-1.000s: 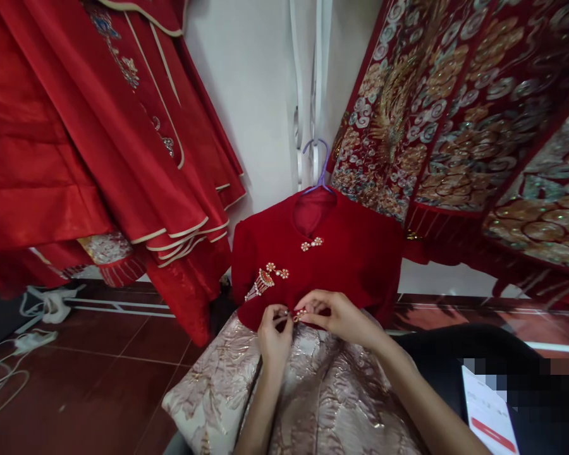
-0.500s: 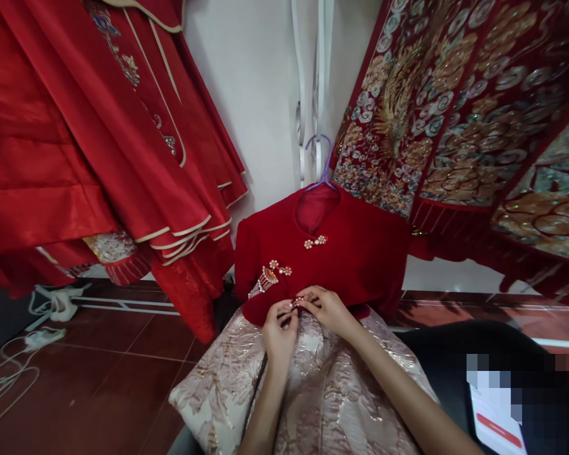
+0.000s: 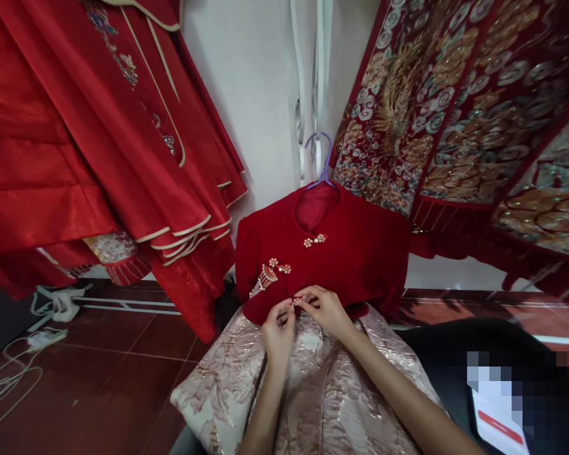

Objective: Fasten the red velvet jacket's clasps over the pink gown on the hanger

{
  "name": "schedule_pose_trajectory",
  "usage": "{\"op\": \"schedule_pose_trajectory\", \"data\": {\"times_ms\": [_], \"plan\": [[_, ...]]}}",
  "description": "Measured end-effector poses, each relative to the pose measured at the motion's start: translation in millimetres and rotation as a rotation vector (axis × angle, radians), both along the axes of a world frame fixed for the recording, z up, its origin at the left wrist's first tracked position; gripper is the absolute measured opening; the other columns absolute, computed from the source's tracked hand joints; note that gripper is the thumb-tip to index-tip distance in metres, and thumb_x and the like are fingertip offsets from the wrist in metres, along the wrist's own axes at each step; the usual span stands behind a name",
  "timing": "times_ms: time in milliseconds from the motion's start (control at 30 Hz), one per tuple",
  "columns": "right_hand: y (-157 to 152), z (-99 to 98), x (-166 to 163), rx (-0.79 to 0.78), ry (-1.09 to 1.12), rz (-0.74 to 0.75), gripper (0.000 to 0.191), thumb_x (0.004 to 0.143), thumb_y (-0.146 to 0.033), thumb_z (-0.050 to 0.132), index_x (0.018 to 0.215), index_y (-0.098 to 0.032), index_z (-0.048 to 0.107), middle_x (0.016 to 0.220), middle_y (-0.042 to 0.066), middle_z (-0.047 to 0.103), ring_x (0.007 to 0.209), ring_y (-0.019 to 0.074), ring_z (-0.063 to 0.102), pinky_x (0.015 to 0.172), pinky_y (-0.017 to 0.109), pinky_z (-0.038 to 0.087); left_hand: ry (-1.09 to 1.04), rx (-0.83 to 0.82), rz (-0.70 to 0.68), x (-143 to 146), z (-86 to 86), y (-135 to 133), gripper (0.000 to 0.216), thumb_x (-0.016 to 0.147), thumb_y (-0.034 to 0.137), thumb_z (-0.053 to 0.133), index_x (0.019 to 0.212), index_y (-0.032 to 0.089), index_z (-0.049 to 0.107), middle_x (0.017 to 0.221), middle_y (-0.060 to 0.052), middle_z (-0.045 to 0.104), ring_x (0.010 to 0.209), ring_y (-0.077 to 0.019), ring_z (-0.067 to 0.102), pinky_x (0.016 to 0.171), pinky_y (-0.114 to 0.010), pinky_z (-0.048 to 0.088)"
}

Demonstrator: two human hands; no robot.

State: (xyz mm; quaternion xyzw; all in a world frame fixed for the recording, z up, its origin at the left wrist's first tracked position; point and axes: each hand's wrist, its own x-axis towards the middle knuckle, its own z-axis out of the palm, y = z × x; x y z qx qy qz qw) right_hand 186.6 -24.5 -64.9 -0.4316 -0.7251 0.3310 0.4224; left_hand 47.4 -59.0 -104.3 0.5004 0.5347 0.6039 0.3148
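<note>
Closest to me, a pale pink brocade cloth (image 3: 227, 379) with a metallic sheen spreads below the deep-red velvet jacket (image 3: 360, 246), my landmark for everything here, and a white-screened phone (image 3: 483, 404) lies below and to its right on a curved black seat (image 3: 436, 354). My left hand (image 3: 275, 332) and right hand (image 3: 330, 314) meet at the jacket's lower front edge, thumbs and forefingers pinching a small red-and-pearl fastening (image 3: 294, 302) between them. Higher on the jacket, the gold-and-pearl flower clasp (image 3: 315, 240) below the neckline looks done up, and the fan-shaped beaded ornament (image 3: 266, 278) sits in place on its left front; the piece at my fingertips seems the part left to settle, though they cover it too much to tell whether it is joined. I can point to no container; the jacket itself is on a thin purple hanger (image 3: 325, 174) rising from its neck. Beyond, glossy red satin garments (image 3: 76, 139) hang left of the jacket, heavily beaded dark-red garments (image 3: 455, 126) right, with a white wall (image 3: 237, 76) behind.
</note>
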Motion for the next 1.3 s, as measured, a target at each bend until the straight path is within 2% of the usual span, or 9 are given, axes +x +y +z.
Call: {"op": "schedule_pose_trajectory", "data": {"times_ms": [233,367,500,600,667,767,900,1067,1300], "plan": [[-3,-4.9,-4,0.034,-0.02,-0.038,0.018,0.088,-0.03,0.054,0.094,-0.019,0.067,0.089,0.005,0.065,0.076,0.0141,0.064,0.071,0.026,0.054,0.101,0.005,-0.002,-5,1.1,-2,0.02,0.081,0.028,0.06,0.095,0.016,0.068,0.093,-0.008,0.071,0.083,-0.0167,0.068,0.078,-0.03,0.056],[-3,1.5,-1,0.023,-0.049,-0.027,0.018,0.088,-0.032,0.055,0.094,-0.019,0.065,0.089,0.006,0.066,0.076,0.0147,0.065,0.07,0.026,0.055,0.197,0.062,0.01,-4,4.9,-5,0.019,0.085,0.029,0.056,0.097,0.018,0.065,0.095,-0.007,0.068,0.083,-0.0156,0.066,0.075,-0.029,0.056],[-2,25.5,15,0.001,-0.03,-0.076,0.02,0.086,-0.036,0.056,0.095,-0.02,0.065,0.085,0.005,0.069,0.073,0.0149,0.066,0.062,0.024,0.055,0.207,0.158,0.226,-1,13.4,-8,0.023,0.084,0.027,0.056,0.105,0.018,0.057,0.1,-0.007,0.059,0.079,-0.0131,0.06,0.068,-0.025,0.053],[-5,46.8,31,0.005,0.038,-0.144,0.023,0.086,-0.039,0.055,0.093,-0.02,0.067,0.083,0.005,0.069,0.071,0.0151,0.066,0.06,0.024,0.055,0.147,0.23,0.4,-2,17.5,-10,0.019,0.084,0.026,0.055,0.101,0.019,0.053,0.098,-0.005,0.054,0.078,-0.0123,0.055,0.069,-0.024,0.05],[-7,55.7,38,0.0,0.07,-0.171,0.025,0.086,-0.041,0.056,0.094,-0.02,0.067,0.082,0.005,0.069,0.071,0.0156,0.066,0.06,0.024,0.055,0.129,0.234,0.427,-4,17.6,-10,0.016,0.085,0.026,0.054,0.099,0.019,0.053,0.096,-0.005,0.054,0.078,-0.0124,0.054,0.069,-0.023,0.05],[-8,56.2,38,-0.01,0.063,-0.156,0.025,0.086,-0.041,0.055,0.095,-0.02,0.067,0.08,0.005,0.069,0.073,0.0158,0.066,0.062,0.024,0.054,0.232,0.152,0.288,-5,14.6,-9,0.012,0.085,0.024,0.053,0.095,0.019,0.057,0.095,-0.006,0.055,0.081,-0.0144,0.055,0.067,-0.024,0.05],[-5,39.1,27,-0.045,-0.055,-0.036,0.02,0.085,-0.036,0.056,0.093,-0.02,0.066,0.081,0.004,0.07,0.075,0.0154,0.067,0.065,0.024,0.054,0.388,0.064,0.101,-5,9.1,-8,0.022,0.083,0.025,0.057,0.104,0.021,0.062,0.102,-0.008,0.059,0.093,-0.0195,0.056,0.066,-0.027,0.053],[1,17.4,17,-0.038,-0.082,0.04,0.02,0.085,-0.032,0.054,0.096,-0.019,0.064,0.088,0.005,0.07,0.08,0.0152,0.067,0.066,0.024,0.054,0.338,0.059,0.03,-6,5.3,-7,0.021,0.086,0.029,0.056,0.102,0.021,0.065,0.103,-0.008,0.06,0.095,-0.0189,0.058,0.064,-0.025,0.055],[4,5.6,14,-0.105,-0.077,0.044,0.021,0.082,-0.031,0.057,0.097,-0.017,0.063,0.083,0.005,0.069,0.077,0.0156,0.068,0.068,0.025,0.055,0.24,0.043,0.018,-8,0.6,-6,0.02,0.087,0.036,0.056,0.091,0.019,0.065,0.095,-0.006,0.065,0.089,-0.0168,0.063,0.071,-0.026,0.053]]}}
